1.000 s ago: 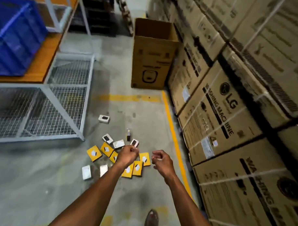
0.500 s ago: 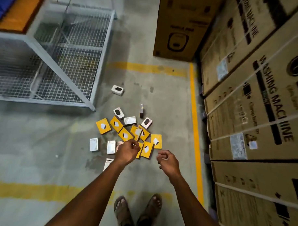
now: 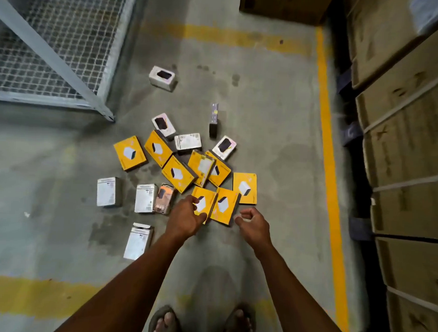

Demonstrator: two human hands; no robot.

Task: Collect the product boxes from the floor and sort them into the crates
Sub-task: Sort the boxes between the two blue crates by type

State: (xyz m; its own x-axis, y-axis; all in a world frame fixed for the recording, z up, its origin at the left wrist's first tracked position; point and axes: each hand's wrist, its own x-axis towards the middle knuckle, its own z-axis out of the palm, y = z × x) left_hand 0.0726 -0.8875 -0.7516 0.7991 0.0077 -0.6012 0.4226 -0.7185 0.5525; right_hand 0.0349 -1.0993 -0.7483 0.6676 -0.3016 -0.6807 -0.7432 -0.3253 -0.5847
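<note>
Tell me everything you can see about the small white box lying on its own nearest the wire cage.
The small white box looks like cardboard, with a dark rounded product pictured on its top face. It lies flat on the concrete floor, turned slightly askew, apart from the main pile of boxes and beside the wire cage. It appears closed. Nothing touches it but the floor.

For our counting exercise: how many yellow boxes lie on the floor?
8 yellow boxes: two at the left, three in the middle, one at the right, two by the left hand. Others may hide beneath.
</note>
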